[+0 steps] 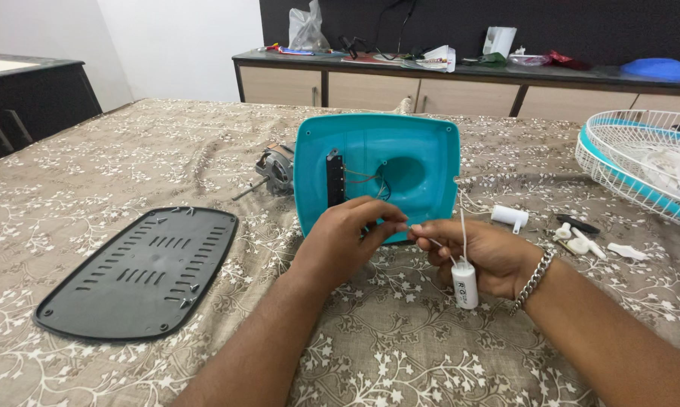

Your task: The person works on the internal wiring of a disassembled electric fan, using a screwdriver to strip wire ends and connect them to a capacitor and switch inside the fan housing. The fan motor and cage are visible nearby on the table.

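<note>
A turquoise plastic fan base shell (408, 162) stands on its edge on the table, hollow side facing me, with a black switch strip (335, 179) and thin wires inside. My left hand (345, 240) pinches a thin white wire just in front of the shell. My right hand (482, 252) pinches the same wire from the other side. A small white cylindrical capacitor (465, 284) hangs from that wire below my right palm. A chain bracelet sits on my right wrist.
A black vented base plate (140, 271) lies at the left. The fan motor (276, 167) lies behind the shell. A white wire fan guard (641, 162) sits at the right, with small white plastic parts (581, 241) near it. A cluttered sideboard (460, 71) stands behind.
</note>
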